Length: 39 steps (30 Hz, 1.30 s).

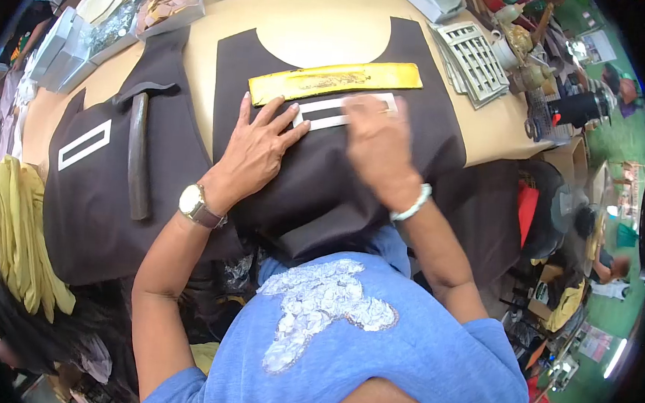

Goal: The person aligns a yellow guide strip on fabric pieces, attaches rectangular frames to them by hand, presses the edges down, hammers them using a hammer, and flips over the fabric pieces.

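My left hand (255, 149) lies with fingers spread on a dark brown sheet-like panel (305, 178) with a rounded neck cut-out. Its fingertips touch the left end of a white rectangular frame (328, 104) and come close to a worn yellow strip (337, 79). Over the right part of that frame is my right hand (380, 146), blurred, its fingers curled together. Whatever it may be holding is hidden. The yellow strip lies across the panel just above the frame.
Left, a hammer (139, 157) rests on another dark panel (90, 195) bearing a white rectangular outline (84, 145). Stacked slotted templates (475, 59) sit at the right. Boxes of small pieces (168, 4) stand at the back left; yellow cloths (11, 227) hang at left.
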Available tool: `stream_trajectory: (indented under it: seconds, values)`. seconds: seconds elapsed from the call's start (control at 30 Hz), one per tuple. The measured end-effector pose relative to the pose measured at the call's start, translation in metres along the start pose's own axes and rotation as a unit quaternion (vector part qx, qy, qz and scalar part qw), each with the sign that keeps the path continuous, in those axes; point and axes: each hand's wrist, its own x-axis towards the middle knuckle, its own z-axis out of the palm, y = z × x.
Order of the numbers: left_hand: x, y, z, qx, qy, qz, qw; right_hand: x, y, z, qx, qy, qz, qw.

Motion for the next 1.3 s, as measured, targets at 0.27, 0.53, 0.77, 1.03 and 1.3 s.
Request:
stream_trajectory:
  seconds: [0.27,0.53,0.77,1.03,1.3]
  values:
    - [-0.001,0.002,0.002,0.026,0.007,-0.004,1.0,-0.02,-0.019,0.009,0.06,0.022,-0.071,0.995]
    - [0.005,0.01,-0.011,0.061,-0.038,-0.005,0.997,-0.04,0.062,-0.002,-0.007,-0.003,-0.009,1.0]
    - [-0.004,0.035,-0.007,0.223,-0.079,-0.032,0.971,-0.039,0.071,-0.004,-0.057,0.017,-0.01,0.998]
    - [-0.013,0.046,-0.008,0.11,0.07,-0.239,0.962,0.021,0.097,0.004,0.02,0.025,0.019,0.999]
    - [-0.005,0.04,0.036,0.01,0.193,-0.425,0.884,0.142,0.084,0.074,0.044,-0.057,-0.024,0.997]
